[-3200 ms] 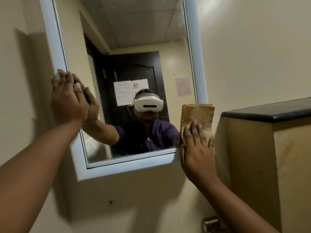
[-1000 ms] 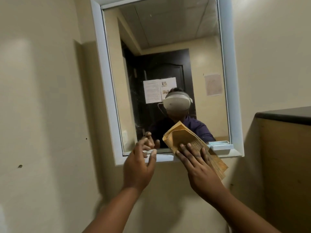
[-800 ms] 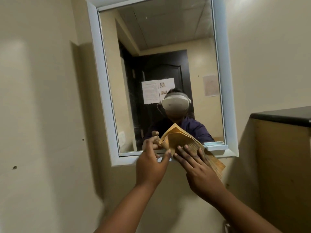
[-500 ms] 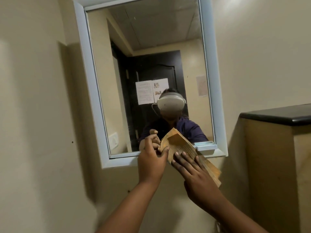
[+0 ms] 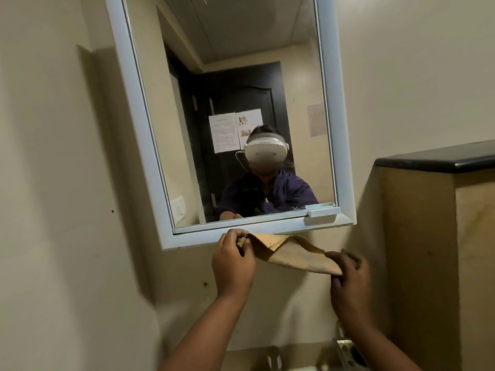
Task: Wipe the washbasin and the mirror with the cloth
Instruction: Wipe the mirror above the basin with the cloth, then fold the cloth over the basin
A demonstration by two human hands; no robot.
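Note:
A mirror (image 5: 227, 76) in a pale blue-white frame (image 5: 241, 234) hangs on the beige wall. Just below its bottom edge, a tan cloth (image 5: 294, 254) is stretched between both hands. My left hand (image 5: 233, 261) pinches the cloth's left end, close under the frame. My right hand (image 5: 348, 274) grips its right end, lower and further right. The cloth hangs away from the glass. Only a sliver of the washbasin's back edge (image 5: 300, 366) shows at the bottom, between my forearms.
A small plastic tray (image 5: 321, 211) sits on the mirror frame's lower right corner. A tall beige partition with a dark top (image 5: 439, 159) stands at the right. A metal fitting (image 5: 345, 349) sticks out by the basin. Bare wall lies to the left.
The cloth has come down off the mirror's lower edge. My left hand has taken its other end, and both hands have pulled it out flat below the frame.

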